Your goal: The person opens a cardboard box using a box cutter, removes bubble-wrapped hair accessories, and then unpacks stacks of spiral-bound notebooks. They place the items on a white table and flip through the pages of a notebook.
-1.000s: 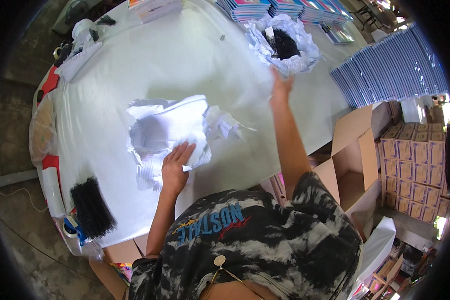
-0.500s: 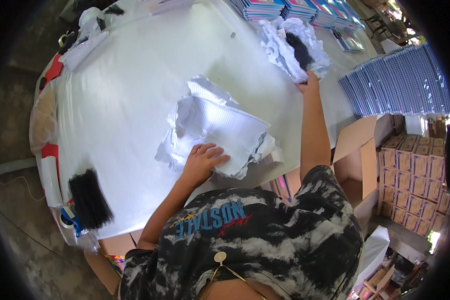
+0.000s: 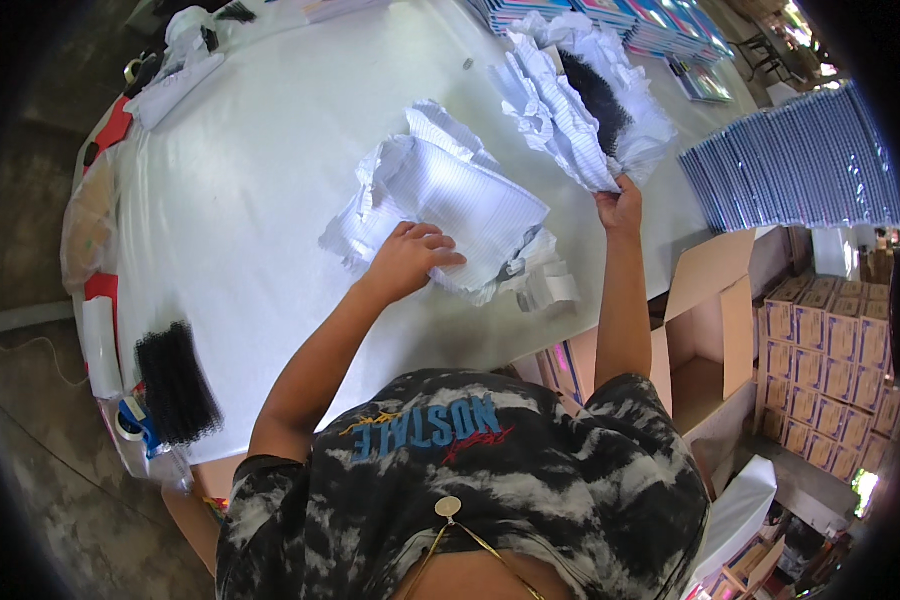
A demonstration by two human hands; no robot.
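Note:
My left hand (image 3: 410, 262) lies on a crumpled heap of white lined paper (image 3: 460, 200) at the middle of the table, its fingers loosely spread over the near edge. My right hand (image 3: 620, 205) pinches the near edge of another crumpled wad of lined paper (image 3: 560, 120) at the right. Inside that wad rests a dark bundle of black, bristly strands (image 3: 598, 105), which look like thin binding coils. A larger bundle of similar black coils (image 3: 178, 382) lies at the table's left near edge.
Stacked booklets (image 3: 660, 30) stand at the far right, with a tall pile of spiral-bound notebooks (image 3: 790, 160) nearer. Below it is an open cardboard box (image 3: 710, 340); many small cartons (image 3: 825, 360) are stacked beyond. A blue tape dispenser (image 3: 142, 425) sits at the left corner of the white table (image 3: 250, 220).
My right hand has drawn the wad with the black bundle slightly nearer, and its paper stands up more. My left hand has moved farther onto the table, and the paper heap has shifted away from me.

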